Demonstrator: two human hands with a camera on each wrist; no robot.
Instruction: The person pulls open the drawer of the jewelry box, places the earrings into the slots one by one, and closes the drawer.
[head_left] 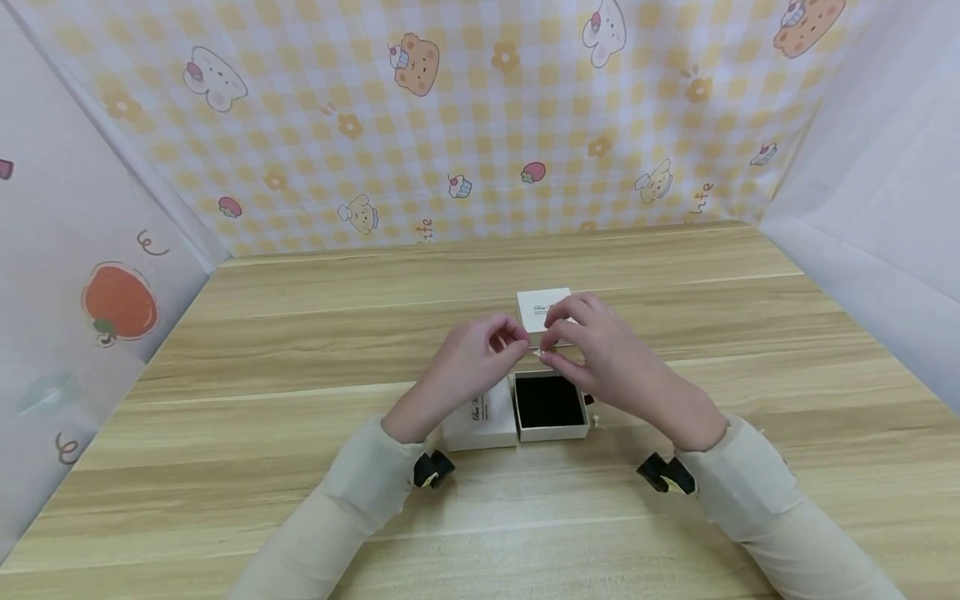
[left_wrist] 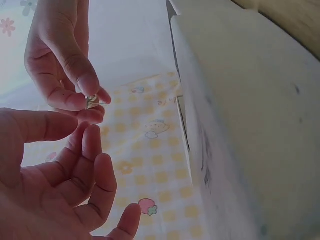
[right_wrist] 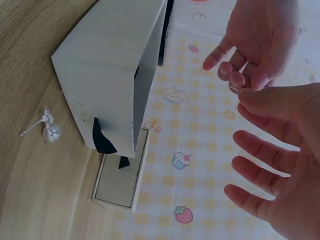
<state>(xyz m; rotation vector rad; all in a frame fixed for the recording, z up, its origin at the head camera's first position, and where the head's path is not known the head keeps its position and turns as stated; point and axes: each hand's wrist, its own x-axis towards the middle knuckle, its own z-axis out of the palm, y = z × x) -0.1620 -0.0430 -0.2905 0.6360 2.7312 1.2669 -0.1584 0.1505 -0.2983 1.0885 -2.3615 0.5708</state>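
Note:
Above the boxes, my right hand (head_left: 611, 358) pinches a small shiny earring (head_left: 537, 352) between thumb and forefinger. In the left wrist view the earring (left_wrist: 91, 102) shows gold, with a thin post pointing away from the right hand (left_wrist: 65, 57). My left hand (head_left: 476, 358) is right beside it, thumb and forefinger tips close together; whether they hold anything is hidden. Below the hands lies an open white box (head_left: 553, 433) with a black lining. A second earring with a pearl (right_wrist: 51, 132) rests on the table, to the right of that box.
A white lettered box part (head_left: 480, 435) lies against the open box's left side, partly under my left forearm. Another white lettered box (head_left: 534, 310) stands behind, partly covered by my right fingers. A checked cloth (head_left: 480, 108) hangs at the table's back edge.

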